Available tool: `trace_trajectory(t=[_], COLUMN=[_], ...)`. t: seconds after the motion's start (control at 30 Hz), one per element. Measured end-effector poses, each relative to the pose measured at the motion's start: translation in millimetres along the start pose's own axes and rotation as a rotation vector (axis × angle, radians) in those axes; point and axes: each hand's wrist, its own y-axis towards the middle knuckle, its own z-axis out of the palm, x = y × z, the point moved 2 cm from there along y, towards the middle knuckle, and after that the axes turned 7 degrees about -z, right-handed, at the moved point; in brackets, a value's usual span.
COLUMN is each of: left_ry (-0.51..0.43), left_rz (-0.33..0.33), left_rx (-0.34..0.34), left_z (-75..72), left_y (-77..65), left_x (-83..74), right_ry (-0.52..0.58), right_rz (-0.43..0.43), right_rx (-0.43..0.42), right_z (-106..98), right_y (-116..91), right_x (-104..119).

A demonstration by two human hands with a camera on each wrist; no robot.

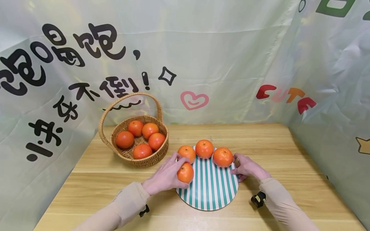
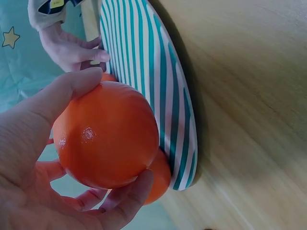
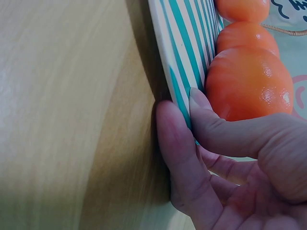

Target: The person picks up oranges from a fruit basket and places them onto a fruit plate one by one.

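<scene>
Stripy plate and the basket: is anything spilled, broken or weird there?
Nothing stands out. The striped plate shows no crack, and three orange fruits sit along its far edge. The left hand holds a fourth fruit; the right hand pinches the plate's rim. The basket stands upright with five fruits inside. I see no spill.

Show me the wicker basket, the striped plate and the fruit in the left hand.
Wicker basket (image 1: 158, 156): head view, on its outer wall.
Striped plate (image 1: 209, 187): head view, on its bare middle.
Held fruit (image 2: 106, 136): left wrist view, on the middle of its near side.
</scene>
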Motion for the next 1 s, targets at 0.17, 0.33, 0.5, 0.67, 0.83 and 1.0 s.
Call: trace_trajectory(t=[0.17,0.33,0.5,0.67,0.83,1.0], left_ry=[-0.011,-0.017,-0.014,-0.006,-0.017,-0.032], left_rz=[0.005,-0.021,-0.020,-0.013,-0.018,-0.017], left_rx=[0.016,0.042,0.052,0.043,0.038,0.032], left_z=[3.5,7.5,11.5,11.4,11.0,11.8], left_y=[1.0,2.4,3.3,3.5,3.3,3.4], left_x=[0.5,1.7,3.3,3.4,3.6,4.9], right_ry=[0.003,-0.001,-0.007,-0.008,-0.008,-0.007], right_rz=[-0.013,-0.022,-0.022,-0.015,-0.022,-0.030], right_rx=[0.008,0.008,0.010,0.007,0.007,0.009], right_z=[0,-1,-1,-1,-1,-1], right_y=[1,1,0,0,0,-1], right_x=[0,-1,0,2,1,2])
